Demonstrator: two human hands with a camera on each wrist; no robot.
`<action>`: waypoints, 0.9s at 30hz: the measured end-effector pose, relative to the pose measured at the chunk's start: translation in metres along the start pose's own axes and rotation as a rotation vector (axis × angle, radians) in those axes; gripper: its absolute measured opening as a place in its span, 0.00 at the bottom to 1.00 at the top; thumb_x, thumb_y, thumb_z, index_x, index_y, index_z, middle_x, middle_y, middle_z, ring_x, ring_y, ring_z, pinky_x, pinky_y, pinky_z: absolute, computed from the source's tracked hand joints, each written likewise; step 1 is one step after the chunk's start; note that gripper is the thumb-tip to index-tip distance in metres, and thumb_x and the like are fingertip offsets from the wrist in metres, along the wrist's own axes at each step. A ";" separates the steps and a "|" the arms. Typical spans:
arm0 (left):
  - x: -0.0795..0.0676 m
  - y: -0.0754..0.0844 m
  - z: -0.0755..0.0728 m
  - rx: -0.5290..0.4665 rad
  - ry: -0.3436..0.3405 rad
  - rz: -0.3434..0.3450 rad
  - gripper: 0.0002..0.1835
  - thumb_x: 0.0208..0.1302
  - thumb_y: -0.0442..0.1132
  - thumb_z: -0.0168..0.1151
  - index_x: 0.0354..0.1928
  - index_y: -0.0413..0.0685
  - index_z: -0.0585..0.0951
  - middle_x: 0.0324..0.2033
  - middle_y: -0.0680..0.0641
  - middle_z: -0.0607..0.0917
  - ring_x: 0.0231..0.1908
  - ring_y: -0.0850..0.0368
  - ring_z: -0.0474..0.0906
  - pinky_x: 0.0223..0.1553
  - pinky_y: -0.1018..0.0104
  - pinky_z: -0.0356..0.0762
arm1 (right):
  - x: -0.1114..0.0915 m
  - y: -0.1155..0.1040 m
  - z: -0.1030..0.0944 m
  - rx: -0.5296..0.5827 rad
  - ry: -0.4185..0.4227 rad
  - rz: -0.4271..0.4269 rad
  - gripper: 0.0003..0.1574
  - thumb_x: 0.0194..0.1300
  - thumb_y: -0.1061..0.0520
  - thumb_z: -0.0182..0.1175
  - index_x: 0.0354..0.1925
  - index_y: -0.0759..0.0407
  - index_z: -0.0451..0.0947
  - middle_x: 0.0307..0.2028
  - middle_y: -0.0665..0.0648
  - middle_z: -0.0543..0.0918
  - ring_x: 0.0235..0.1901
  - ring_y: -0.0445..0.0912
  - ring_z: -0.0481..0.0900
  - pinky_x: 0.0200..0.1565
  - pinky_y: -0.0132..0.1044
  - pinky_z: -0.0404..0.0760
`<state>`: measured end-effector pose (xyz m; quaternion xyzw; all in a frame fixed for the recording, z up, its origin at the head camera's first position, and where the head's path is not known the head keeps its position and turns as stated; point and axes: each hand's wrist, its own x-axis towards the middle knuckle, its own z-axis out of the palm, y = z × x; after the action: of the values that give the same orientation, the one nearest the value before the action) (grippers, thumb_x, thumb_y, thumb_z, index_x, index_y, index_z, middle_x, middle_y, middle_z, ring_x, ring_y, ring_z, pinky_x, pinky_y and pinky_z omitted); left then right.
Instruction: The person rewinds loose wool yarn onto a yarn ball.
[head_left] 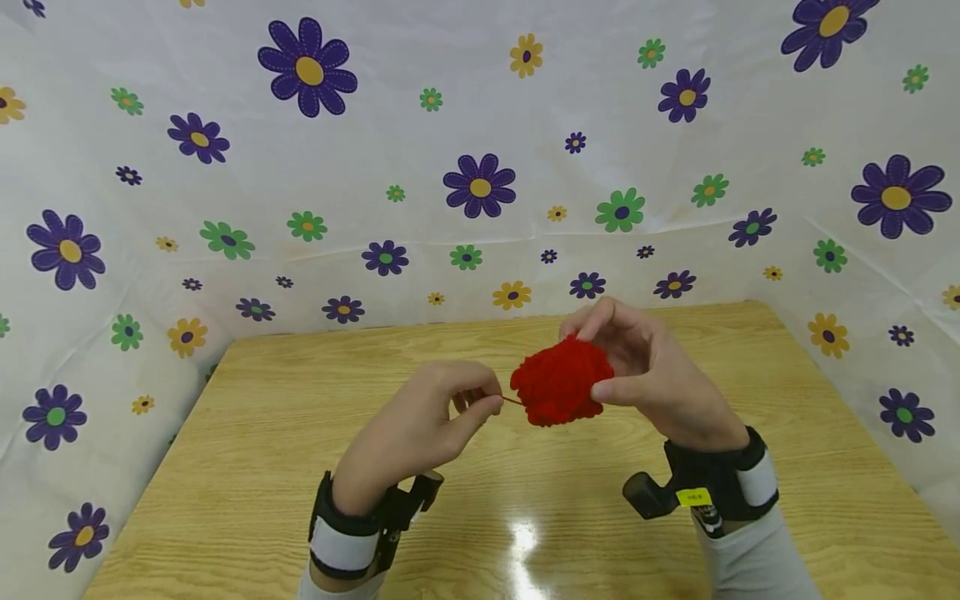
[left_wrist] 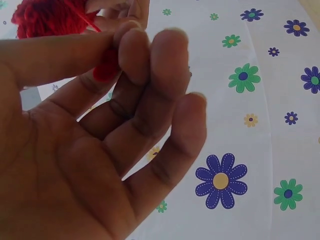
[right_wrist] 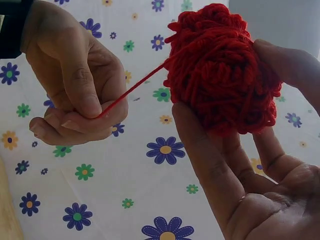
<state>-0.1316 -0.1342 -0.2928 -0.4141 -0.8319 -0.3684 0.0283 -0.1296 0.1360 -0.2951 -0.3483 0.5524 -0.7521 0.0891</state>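
A ball of red yarn is held up over the table by my right hand, whose thumb and fingers grip its right side. In the right wrist view the wound strands of the yarn ball show clearly. From it a single strand runs taut to my left hand, which pinches it between thumb and fingertips. Seen from the left wrist, a bit of red yarn shows between the fingers of the left hand, and the ball is partly cut off at the top left.
Below both hands lies a wooden table with a bright glare spot near its front. A white cloth with printed flowers hangs behind and at both sides. Each wrist wears a black strap with a small camera.
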 end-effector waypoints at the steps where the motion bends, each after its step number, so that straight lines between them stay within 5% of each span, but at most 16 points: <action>1: 0.000 -0.001 -0.001 -0.002 0.011 -0.002 0.06 0.64 0.31 0.63 0.32 0.51 0.81 0.27 0.60 0.79 0.29 0.65 0.74 0.34 0.70 0.77 | 0.000 0.000 0.000 -0.011 -0.016 -0.005 0.21 0.60 0.71 0.61 0.49 0.53 0.74 0.52 0.61 0.73 0.49 0.56 0.76 0.46 0.54 0.78; 11: 0.001 -0.004 -0.005 -0.026 0.168 0.037 0.08 0.64 0.29 0.62 0.30 0.50 0.79 0.26 0.60 0.78 0.27 0.65 0.74 0.31 0.68 0.76 | 0.003 0.002 0.003 -0.179 -0.191 -0.125 0.26 0.53 0.74 0.66 0.49 0.58 0.74 0.49 0.64 0.74 0.48 0.58 0.73 0.40 0.58 0.79; 19: 0.000 0.003 -0.004 -0.001 0.291 0.089 0.06 0.64 0.30 0.63 0.31 0.49 0.80 0.26 0.58 0.78 0.27 0.65 0.73 0.28 0.69 0.75 | 0.005 0.005 0.012 -0.462 -0.145 -0.050 0.26 0.49 0.69 0.73 0.45 0.53 0.75 0.46 0.55 0.76 0.48 0.51 0.74 0.46 0.50 0.80; 27: 0.000 0.012 -0.002 0.026 0.318 0.148 0.06 0.62 0.30 0.65 0.31 0.49 0.80 0.23 0.58 0.75 0.25 0.65 0.70 0.26 0.70 0.74 | 0.006 0.007 0.023 -0.666 -0.140 -0.087 0.28 0.46 0.68 0.73 0.43 0.51 0.73 0.44 0.49 0.77 0.46 0.44 0.75 0.46 0.43 0.80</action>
<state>-0.1235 -0.1314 -0.2842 -0.4103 -0.7888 -0.4155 0.1919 -0.1215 0.1119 -0.2954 -0.4323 0.7448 -0.5078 -0.0238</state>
